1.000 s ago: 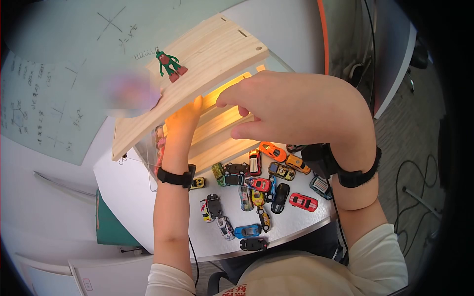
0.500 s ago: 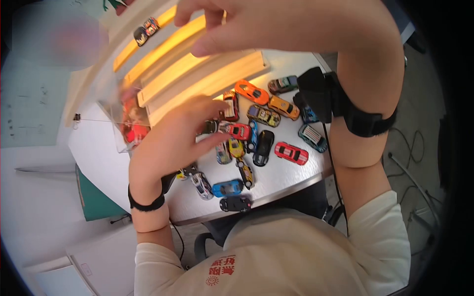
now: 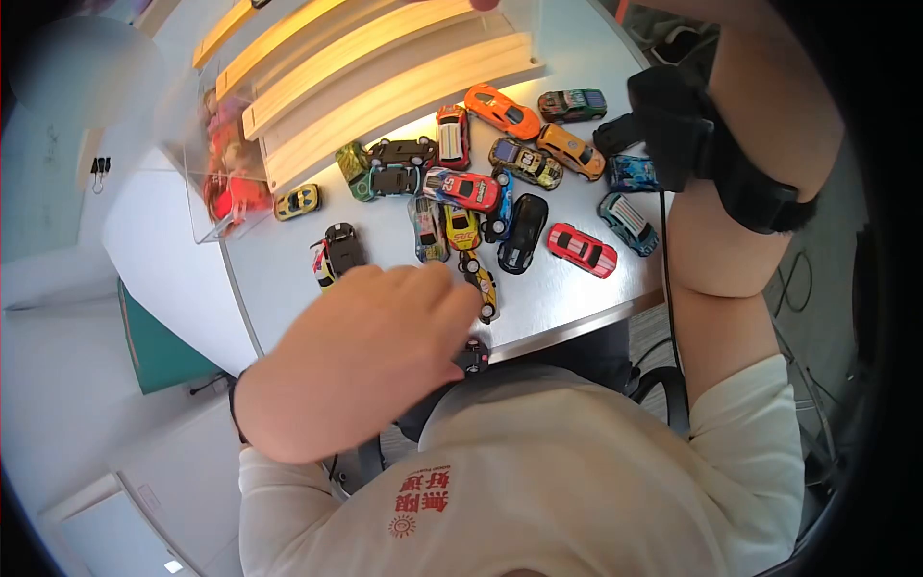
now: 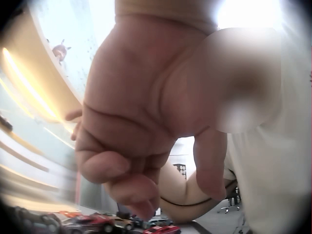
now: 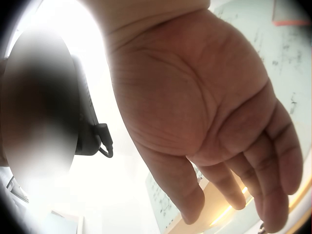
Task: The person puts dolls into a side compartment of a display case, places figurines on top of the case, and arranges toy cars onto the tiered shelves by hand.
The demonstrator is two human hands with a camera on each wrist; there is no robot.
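My left hand [image 3: 370, 351] curled, covering cars at the surface's [image 3: 567, 308] near edge; grasp unclear | black toy car [image 3: 473, 356] half hidden beside its fingertips | right hand [image 5: 204, 112] spread, holding nothing, cut off overhead.

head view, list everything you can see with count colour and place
toy cars: about twenty, mixed colours, scattered on the table
black car: one, at the near table edge by the left hand
table: one, white
wooden rack: one, pale wood, lit, at the back
clear box: one, left of the rack, red and pink things inside
left hand: fingers curled, over the near cars
right hand: open, holding nothing, raised by the rack
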